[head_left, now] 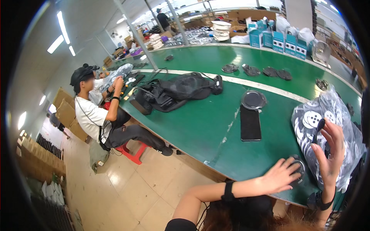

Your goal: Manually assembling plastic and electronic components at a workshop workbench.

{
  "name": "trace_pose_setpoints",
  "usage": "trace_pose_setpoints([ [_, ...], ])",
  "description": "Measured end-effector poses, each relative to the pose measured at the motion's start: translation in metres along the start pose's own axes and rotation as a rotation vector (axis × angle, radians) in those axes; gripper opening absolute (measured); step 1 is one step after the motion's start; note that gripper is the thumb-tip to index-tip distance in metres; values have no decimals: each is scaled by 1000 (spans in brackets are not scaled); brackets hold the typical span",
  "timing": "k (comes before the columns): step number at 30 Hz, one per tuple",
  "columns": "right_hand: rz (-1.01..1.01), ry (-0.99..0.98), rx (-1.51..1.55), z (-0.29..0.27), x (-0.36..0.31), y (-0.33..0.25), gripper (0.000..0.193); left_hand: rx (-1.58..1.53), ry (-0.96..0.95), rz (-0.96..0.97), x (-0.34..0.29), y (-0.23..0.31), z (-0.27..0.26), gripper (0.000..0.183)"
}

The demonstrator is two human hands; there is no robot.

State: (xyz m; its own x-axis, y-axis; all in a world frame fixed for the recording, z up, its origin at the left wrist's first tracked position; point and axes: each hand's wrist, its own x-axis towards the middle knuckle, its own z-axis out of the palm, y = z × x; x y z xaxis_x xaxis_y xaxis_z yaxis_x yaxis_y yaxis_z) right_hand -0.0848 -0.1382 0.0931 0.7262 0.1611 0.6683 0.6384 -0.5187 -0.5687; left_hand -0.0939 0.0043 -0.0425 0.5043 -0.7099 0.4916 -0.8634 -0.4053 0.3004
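Note:
My left hand (283, 175) reaches over the table's near edge, fingers spread and their tips resting on a round black part (300, 164) with a pale rim. To its right, my right hand (332, 148) is raised, with a small black spoon-shaped piece (319, 126) between thumb and fingertips. Just behind that hand lies a large clear plastic bag (348, 134), filled with white discs (312, 119) that have holes in them. Farther back on the green table, a black phone (251, 125) lies below a round dark part in clear wrapping (253, 100).
A black mesh bag (181, 90) lies across the table toward the left. Beyond it, a co-worker (90, 111) sits on a red stool (133, 152). Several dark wrapped parts (271, 72) lie past the white line (266, 88). Blue boxes (278, 41) stand at the back.

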Motion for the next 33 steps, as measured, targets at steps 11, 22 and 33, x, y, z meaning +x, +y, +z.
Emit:
trace_pose_setpoints([
  [11,178,76,272,4,-19,35,49,-143,-152,-306,2,-27,-41,91],
  [22,292,97,724,-5,-26,35,55,-166,87,-545,7,-22,-40,96],
  [33,435,-14,791,-10,-26,54,49,-31,62,-898,8,-18,-39,78],
])
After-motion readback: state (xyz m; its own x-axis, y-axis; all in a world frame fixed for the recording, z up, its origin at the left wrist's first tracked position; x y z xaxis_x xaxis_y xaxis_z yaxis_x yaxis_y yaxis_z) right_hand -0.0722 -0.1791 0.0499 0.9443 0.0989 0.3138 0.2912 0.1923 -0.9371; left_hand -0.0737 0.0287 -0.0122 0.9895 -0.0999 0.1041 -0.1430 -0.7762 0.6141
